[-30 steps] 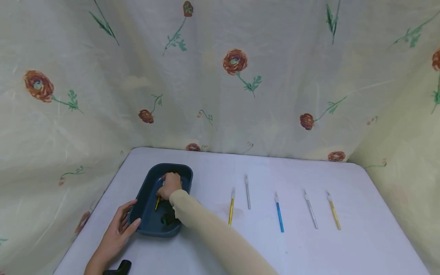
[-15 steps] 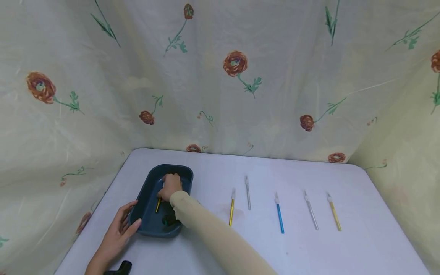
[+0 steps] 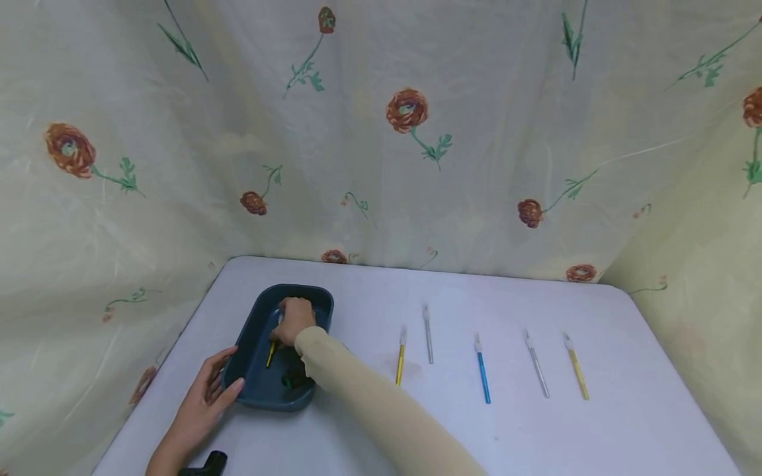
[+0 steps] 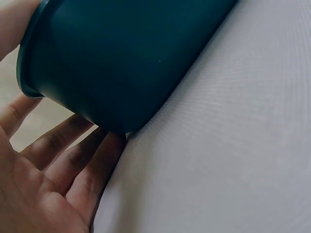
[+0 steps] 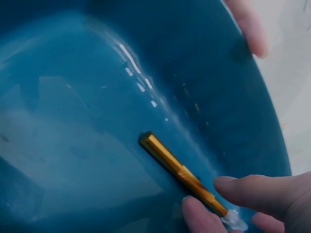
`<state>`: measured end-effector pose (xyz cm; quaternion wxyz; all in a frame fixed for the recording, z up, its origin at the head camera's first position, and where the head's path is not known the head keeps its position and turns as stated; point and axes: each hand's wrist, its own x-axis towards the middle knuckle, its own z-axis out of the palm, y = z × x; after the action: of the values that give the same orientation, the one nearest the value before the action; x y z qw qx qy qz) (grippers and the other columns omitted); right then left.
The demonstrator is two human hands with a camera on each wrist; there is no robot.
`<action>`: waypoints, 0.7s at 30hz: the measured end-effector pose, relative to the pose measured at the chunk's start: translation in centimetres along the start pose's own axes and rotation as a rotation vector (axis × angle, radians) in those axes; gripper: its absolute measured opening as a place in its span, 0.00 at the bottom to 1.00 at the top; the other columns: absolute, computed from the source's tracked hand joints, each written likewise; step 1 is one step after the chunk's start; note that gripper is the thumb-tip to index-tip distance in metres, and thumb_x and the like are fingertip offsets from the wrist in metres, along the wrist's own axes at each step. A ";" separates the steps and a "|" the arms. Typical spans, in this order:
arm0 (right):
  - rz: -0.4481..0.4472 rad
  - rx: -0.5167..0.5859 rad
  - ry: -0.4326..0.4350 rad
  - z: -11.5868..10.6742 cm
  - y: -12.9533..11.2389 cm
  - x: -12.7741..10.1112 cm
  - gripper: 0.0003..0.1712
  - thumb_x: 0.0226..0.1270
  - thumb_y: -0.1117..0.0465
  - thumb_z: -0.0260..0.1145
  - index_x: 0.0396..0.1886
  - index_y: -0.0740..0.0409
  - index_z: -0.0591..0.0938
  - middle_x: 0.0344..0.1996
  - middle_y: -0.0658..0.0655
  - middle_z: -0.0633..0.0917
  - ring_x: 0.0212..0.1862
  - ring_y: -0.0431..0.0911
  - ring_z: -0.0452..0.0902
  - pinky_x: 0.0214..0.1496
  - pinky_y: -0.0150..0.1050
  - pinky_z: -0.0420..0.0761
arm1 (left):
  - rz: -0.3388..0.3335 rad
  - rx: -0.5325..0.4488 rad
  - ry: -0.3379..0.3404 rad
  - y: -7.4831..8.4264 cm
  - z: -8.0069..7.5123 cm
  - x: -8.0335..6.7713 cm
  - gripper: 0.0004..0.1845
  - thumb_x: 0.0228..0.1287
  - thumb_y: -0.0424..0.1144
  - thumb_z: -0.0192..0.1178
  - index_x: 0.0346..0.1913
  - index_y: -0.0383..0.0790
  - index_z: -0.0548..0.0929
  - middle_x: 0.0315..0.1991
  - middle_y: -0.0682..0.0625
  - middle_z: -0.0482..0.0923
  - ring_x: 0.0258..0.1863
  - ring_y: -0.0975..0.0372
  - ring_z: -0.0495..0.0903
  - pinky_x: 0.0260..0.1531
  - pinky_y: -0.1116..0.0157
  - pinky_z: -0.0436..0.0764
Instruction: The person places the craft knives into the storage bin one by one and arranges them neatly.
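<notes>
Inside the dark blue-green plastic tray (image 3: pixel 257 390), my right hand (image 3: pixel 296 322) pinches a gold craft knife (image 5: pixel 167 155) near its clear-capped end, thumb on one side and a finger on the other. The knife's plain end points toward the tray's near side, low over the tray floor; whether it touches the floor I cannot tell. My left hand (image 3: pixel 201 403) holds the tray's near left corner, thumb on the near side and fingers along the left outer wall. In the left wrist view, the fingers (image 4: pixel 82 160) reach down to the bottom edge.
Right of the tray, several capped craft knives lie spaced apart: gold (image 3: pixel 401 360), silver (image 3: pixel 428 337), blue (image 3: pixel 483 373), another silver (image 3: pixel 538 367) and another gold (image 3: pixel 576 370). They rest on a white table (image 3: pixel 452 430). A flowered curtain (image 3: pixel 476 145) hangs behind.
The gold knife under my right hand has shifted and turned slightly, while that hand stays almost in place. My left hand keeps its hold on the tray.
</notes>
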<state>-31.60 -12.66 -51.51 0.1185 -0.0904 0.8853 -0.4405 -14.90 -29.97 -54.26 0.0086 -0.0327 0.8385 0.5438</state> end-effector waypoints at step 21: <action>-0.150 0.229 -0.123 -7.7 -3.9 -4.9 0.34 0.69 0.71 0.79 0.74 0.64 0.80 0.60 0.69 0.83 0.23 0.50 0.89 0.30 0.44 0.93 | 0.010 0.003 -0.005 0.2 -0.1 0.0 0.41 0.83 0.49 0.65 0.86 0.43 0.56 0.86 0.30 0.49 0.84 0.30 0.49 0.78 0.26 0.56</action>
<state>-28.89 -7.85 -43.22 0.1488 -0.1692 0.8109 -0.5400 -14.87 -29.96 -54.09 0.0079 -0.0273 0.8394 0.5428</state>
